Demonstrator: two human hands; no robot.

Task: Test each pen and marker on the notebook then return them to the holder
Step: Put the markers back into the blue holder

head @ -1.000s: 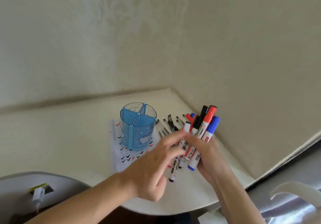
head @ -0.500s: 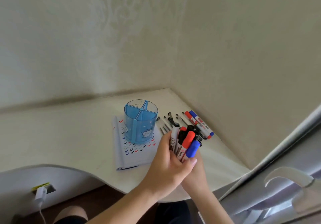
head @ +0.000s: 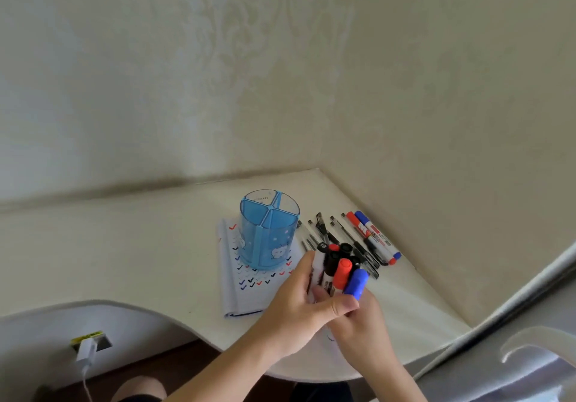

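Note:
A bundle of markers with red, blue and black caps stands upright between both my hands, just right of the blue holder. My left hand wraps round the bundle from the left, thumb across its front. My right hand grips it from below and behind. The blue divided holder stands empty on the notebook, whose page carries several red, blue and black tick marks. Several thin pens and two markers lie in a row on the desk to the holder's right.
The white desk fits into a wall corner and has a curved front edge. A white charger is plugged in below the desk at the lower left. A grey chair back stands at the right.
My hands lowered the marker bundle and gathered it upright; my left hand closed round it. The camera shifted, so the desk sits differently in view.

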